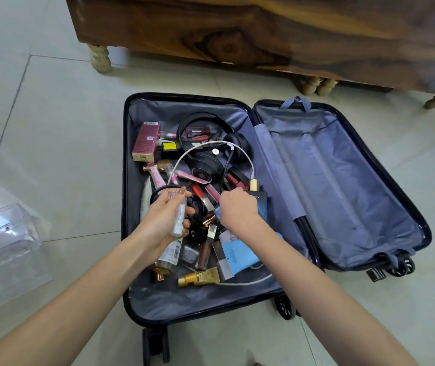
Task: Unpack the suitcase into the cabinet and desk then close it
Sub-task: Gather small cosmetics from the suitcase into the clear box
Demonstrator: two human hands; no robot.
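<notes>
Suitcase [125,180] lies open flat on the tiled floor, in front of the wooden cabinet [237,30]. Its left half is full, and its right half shows only the grey lining.

The left hand [163,220] is palm up, with fingers and thumb curled round a small clear bottle [179,225] that has a white end. The right hand [237,210] has its fingers bent down into the pile. Whether they pinch something I cannot tell.

The pile is mostly small cosmetics, probably light, smooth and a little slippery. Each should be taken at the middle of its body, not at the cap. The bottle with a barcode [170,256] looks like glass, so I think it is fragile. The black headphones [208,159] are stiff and best lifted by the band. The white cable [248,159] is soft and loops over them, so it may drag other things along. The gold tube [200,277] and the blue pouch [240,256] should be soft.

Of the writing, the red box [146,140] carries a mark like "BB" at its end. The dark box [260,204] shows letters ending in "STA". The other labels are too small to read.
</notes>
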